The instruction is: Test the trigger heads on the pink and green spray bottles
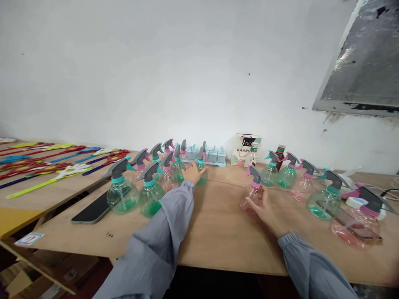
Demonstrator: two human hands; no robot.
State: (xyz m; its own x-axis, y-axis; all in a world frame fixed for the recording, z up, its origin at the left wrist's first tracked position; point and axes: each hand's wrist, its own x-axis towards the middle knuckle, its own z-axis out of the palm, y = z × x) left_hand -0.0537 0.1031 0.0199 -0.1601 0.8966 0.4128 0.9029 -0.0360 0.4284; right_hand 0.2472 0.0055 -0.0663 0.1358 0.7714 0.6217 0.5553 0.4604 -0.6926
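Right hand [264,207] around upright pink bottle [253,191]

Printed carton [241,152], black panel [248,142]: "oo" legible, preceding letter uncertain; Chinese characters beneath, too blurred to read. Table-corner sticker [29,238]: blue-bordered, mark undecipherable. Clear bottle [252,155], dark-red bottle [279,156]: label print illegible.

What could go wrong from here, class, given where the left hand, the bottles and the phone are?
1. The left hand is among closely grouped spray bottles, so it might knock one over.
2. The left sleeve passes close to the front green bottle and could brush it.
3. The black phone lies right by another green bottle; if that holds liquid, a spill could wet it.
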